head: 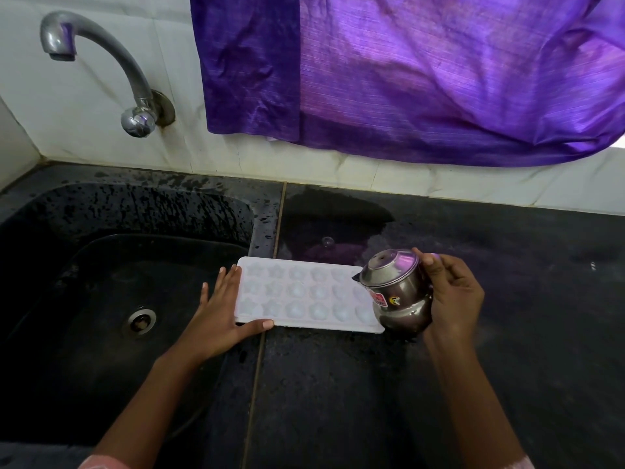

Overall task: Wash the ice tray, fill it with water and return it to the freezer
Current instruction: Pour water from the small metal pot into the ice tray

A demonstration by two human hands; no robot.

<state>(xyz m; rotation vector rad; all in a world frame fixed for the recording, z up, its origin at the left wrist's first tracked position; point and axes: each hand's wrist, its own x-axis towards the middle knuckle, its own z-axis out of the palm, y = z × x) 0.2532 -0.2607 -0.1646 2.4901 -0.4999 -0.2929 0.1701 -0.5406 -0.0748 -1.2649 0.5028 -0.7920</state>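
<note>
A white ice tray (297,296) with star and round moulds lies flat on the dark counter, just right of the sink. My left hand (221,309) rests against the tray's left end, fingers spread along its edge and thumb on the front rim. My right hand (453,292) grips a small steel pot (395,289), tilted on its side with its mouth toward the tray's right end. The pot covers the tray's right corner. No stream of water can be made out.
A black sink (101,272) with a round drain (141,320) fills the left side. A chrome tap (101,62) juts from the tiled wall above it. A purple curtain (422,72) hangs over the back wall. The wet black counter (507,265) stretches right.
</note>
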